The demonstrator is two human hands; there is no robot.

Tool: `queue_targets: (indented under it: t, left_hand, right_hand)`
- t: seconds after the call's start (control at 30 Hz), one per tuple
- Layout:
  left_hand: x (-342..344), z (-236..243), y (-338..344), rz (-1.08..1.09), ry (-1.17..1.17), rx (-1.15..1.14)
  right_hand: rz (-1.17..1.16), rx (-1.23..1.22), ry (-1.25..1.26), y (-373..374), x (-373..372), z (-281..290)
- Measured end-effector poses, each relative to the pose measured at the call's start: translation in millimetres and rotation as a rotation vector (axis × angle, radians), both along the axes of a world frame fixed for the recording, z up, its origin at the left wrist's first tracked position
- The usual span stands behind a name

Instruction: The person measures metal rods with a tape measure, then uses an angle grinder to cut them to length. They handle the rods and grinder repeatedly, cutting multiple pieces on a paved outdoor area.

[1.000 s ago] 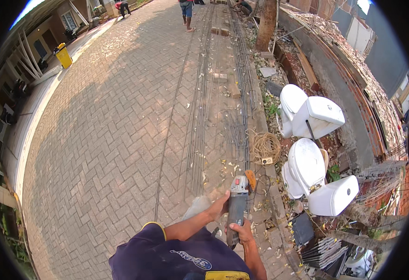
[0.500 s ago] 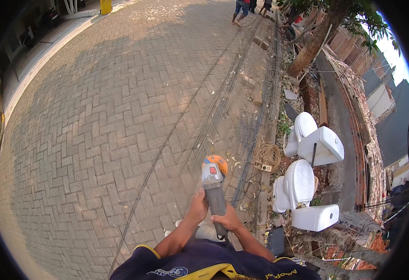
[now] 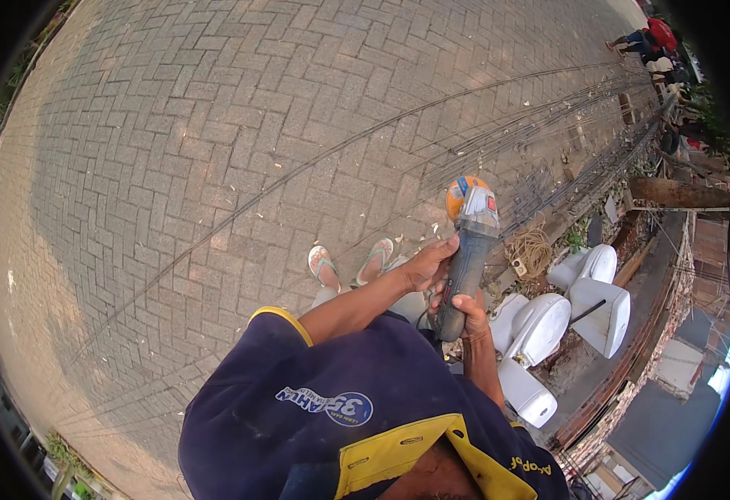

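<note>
My left hand (image 3: 430, 262) grips the front part of a dark grey angle grinder (image 3: 475, 254), just below its silver head, red button and orange disc (image 3: 456, 195). My right hand (image 3: 470, 316) is wrapped round the grinder's rear end, thumb on top. The tool is held in front of my body, above the paving (image 3: 215, 175). My feet in light flip-flops (image 3: 323, 268) show just left of it, behind my arms. Long thin steel rods (image 3: 548, 179) run along the ground beyond the grinder toward the upper right.
A coiled tan cord (image 3: 525, 250), white toilets (image 3: 541, 327) with cisterns (image 3: 600, 317) and a tree trunk (image 3: 677, 192) lie along the right side, by rubble and a low wall. Several people (image 3: 657, 46) are at the far upper right among greenery and scattered bricks (image 3: 627, 108).
The view has turned and tipped down: my feet and more shirt now show, while distant people and rods have swung rightward. The grinder sits higher and further right in view, still held in both hands.
</note>
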State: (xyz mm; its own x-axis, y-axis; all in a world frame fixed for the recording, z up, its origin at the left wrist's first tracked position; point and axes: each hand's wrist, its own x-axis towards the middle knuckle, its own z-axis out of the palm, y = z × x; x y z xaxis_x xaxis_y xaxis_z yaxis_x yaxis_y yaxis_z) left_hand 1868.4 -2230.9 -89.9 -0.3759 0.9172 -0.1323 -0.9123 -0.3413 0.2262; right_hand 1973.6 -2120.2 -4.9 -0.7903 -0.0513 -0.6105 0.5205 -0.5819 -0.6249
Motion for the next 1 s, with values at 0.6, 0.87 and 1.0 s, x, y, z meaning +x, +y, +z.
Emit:
queue_targets:
  t: [0.6,0.87,1.0]
  left_hand:
    - [-94.4,-70.3,158.2,0.146,-0.216,-0.102]
    - [-127.5,-49.9,199.6,0.294,-0.150,0.033]
    - [-131.0,-46.8,205.8,0.297,-0.136,0.074]
  right_hand:
    - [0.079,-0.012,-0.135,161.0,-119.7,-79.0]
    - [0.081,-0.015,-0.166,208.1,-156.3,-61.2]
    - [0.096,0.057,-0.137,209.4,-162.1,-49.9]
